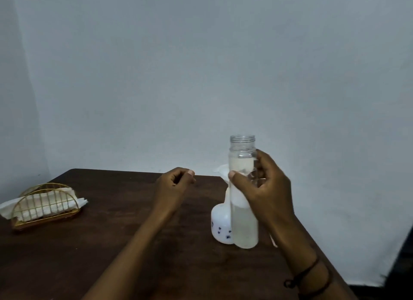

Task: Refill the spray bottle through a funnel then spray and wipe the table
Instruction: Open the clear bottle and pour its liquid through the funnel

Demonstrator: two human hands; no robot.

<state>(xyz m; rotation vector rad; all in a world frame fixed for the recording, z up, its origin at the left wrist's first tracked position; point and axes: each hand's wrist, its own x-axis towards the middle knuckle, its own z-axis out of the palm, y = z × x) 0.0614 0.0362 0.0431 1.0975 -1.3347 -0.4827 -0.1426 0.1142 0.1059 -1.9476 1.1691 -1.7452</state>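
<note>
The spray bottle (220,227) stands on the table (111,232) with a white funnel (223,172) in its neck, partly hidden behind the clear water bottle (243,188). The right hand (266,188) grips that uncapped, nearly full bottle upright, thumb and fingers wrapped around its middle. The left hand (176,183) hovers nearby, fingers curled, holding nothing visible. The pour probably goes best tipped slowly over the funnel's centre, with the left hand steadying the funnel. A napkin holder (44,206) sits far left.

No legible text (spray bottle (221,228) marks mere blurs)
</note>
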